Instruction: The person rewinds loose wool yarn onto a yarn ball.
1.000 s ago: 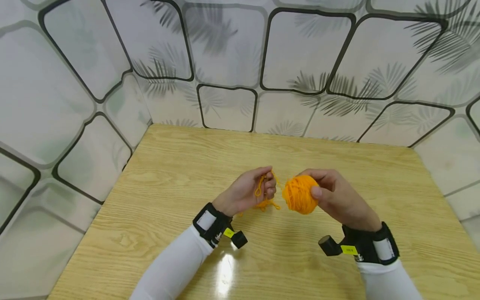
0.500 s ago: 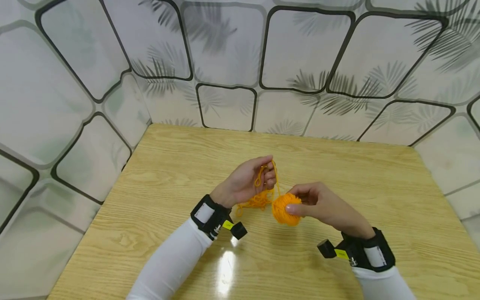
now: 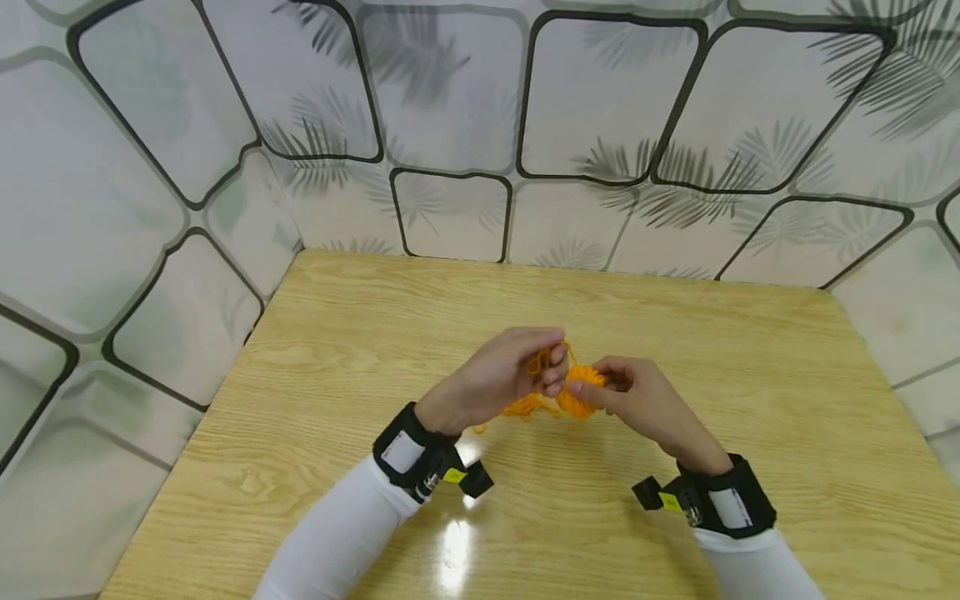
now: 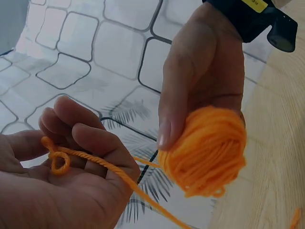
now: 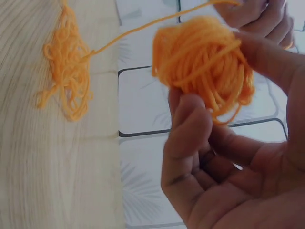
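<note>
The orange yarn ball (image 3: 581,392) is up off the counter (image 3: 360,333), between the two hands. The right hand (image 3: 652,404) has its thumb and fingers clamped on the ball from the side. Just beside it, the left hand (image 3: 502,375) pinches the yarn strand (image 4: 114,168) at its thumb tip, the other fingers curled inward; a small loop (image 4: 60,163) hangs by the palm. From there the strand slants down to a loose yarn tangle (image 5: 69,71) lying on the counter. Winding slack yarn onto the ball looks like the step in hand; the next turn would call for light tension from the left fingers while the ball passes round. Beyond the counter rises a wall (image 3: 570,225) patterned with leaves and dark outlines.
</note>
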Demonstrator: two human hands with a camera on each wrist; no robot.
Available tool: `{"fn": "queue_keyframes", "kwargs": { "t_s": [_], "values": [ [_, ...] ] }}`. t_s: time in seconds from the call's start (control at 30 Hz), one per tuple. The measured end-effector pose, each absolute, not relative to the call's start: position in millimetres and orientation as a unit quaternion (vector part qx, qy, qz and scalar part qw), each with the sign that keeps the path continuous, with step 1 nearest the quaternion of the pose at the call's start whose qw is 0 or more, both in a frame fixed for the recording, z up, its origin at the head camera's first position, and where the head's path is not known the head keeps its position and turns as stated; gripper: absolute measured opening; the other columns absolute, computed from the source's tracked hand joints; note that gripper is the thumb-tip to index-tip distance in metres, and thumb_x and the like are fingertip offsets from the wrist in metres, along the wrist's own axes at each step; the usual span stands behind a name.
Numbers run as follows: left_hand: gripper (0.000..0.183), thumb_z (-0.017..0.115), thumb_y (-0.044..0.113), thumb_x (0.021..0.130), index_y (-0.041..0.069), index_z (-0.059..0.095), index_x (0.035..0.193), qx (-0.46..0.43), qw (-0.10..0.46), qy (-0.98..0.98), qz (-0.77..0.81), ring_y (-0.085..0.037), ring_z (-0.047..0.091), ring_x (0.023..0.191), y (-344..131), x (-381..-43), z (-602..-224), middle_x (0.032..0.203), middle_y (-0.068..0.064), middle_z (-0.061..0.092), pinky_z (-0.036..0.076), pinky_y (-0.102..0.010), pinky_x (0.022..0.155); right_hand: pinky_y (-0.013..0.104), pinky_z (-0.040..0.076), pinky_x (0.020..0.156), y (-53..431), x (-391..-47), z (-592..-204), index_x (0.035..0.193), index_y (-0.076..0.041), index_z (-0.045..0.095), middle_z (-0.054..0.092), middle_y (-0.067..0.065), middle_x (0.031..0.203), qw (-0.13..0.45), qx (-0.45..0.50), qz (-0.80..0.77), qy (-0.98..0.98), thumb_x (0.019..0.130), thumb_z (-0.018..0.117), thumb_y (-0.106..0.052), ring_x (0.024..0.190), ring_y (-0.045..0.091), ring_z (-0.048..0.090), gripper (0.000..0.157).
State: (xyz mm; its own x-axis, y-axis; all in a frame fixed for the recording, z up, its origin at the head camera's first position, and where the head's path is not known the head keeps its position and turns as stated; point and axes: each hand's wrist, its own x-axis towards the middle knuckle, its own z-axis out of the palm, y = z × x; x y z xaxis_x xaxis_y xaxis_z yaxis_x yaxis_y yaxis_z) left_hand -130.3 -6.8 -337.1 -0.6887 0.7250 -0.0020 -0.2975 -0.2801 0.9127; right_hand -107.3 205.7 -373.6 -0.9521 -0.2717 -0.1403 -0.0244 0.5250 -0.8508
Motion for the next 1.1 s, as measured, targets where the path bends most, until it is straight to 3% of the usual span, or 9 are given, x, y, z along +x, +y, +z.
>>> {"fn": "queue_keyframes", "kwargs": {
  "t_s": [0.17, 0.4, 0.53, 0.8, 1.1],
  "values": [
    [0.034, 0.040, 0.030, 0.099, 0.001, 0.040, 0.081, 0.240, 0.341, 0.500, 0.759, -0.019, 0.038, 0.066, -5, -116, -333, 0.071, -0.007, 0.037, 0.036, -0.032, 0.066, 0.036, 0.047, 0.069, 208, -115, -378, 0.107, -0.006, 0.059, 0.062, 0.009, 0.095, 0.074, -0.039, -0.520, 0.850, 0.084, 0.059, -0.050, 0.081, 0.028, 0.056, 0.050],
    [0.035, 0.038, 0.030, 0.099, 0.000, 0.042, 0.081, 0.246, 0.352, 0.504, 0.749, -0.019, 0.040, 0.064, -2, -102, -336, 0.069, -0.006, 0.038, 0.037, -0.032, 0.066, 0.028, 0.046, 0.074, 210, -122, -371, 0.114, 0.005, 0.052, 0.057, 0.013, 0.103, 0.025, -0.015, -0.658, 0.752, 0.089, 0.056, -0.041, 0.085, 0.019, 0.053, 0.052],
    [0.036, 0.039, 0.030, 0.099, 0.000, 0.042, 0.080, 0.244, 0.359, 0.497, 0.752, -0.020, 0.040, 0.063, -1, -99, -342, 0.069, -0.006, 0.038, 0.037, -0.031, 0.066, 0.026, 0.043, 0.076, 213, -124, -363, 0.116, 0.008, 0.049, 0.053, 0.009, 0.105, 0.048, -0.028, -0.751, 0.658, 0.092, 0.053, -0.033, 0.087, 0.016, 0.050, 0.048],
    [0.033, 0.039, 0.030, 0.099, 0.003, 0.043, 0.079, 0.215, 0.370, 0.475, 0.769, -0.019, 0.039, 0.064, -4, -98, -354, 0.069, -0.005, 0.038, 0.035, -0.031, 0.066, 0.024, 0.040, 0.075, 221, -130, -347, 0.126, -0.001, 0.040, 0.045, 0.006, 0.113, 0.104, -0.065, -0.842, 0.526, 0.098, 0.043, -0.029, 0.090, 0.015, 0.044, 0.040],
    [0.031, 0.042, 0.030, 0.097, 0.005, 0.044, 0.078, 0.194, 0.374, 0.458, 0.783, -0.017, 0.037, 0.065, -5, -100, -362, 0.069, -0.003, 0.039, 0.034, -0.030, 0.065, 0.025, 0.041, 0.076, 226, -131, -337, 0.123, -0.005, 0.045, 0.041, 0.009, 0.118, 0.128, -0.098, -0.901, 0.403, 0.101, 0.034, -0.022, 0.092, 0.016, 0.049, 0.030]
  ]
}}
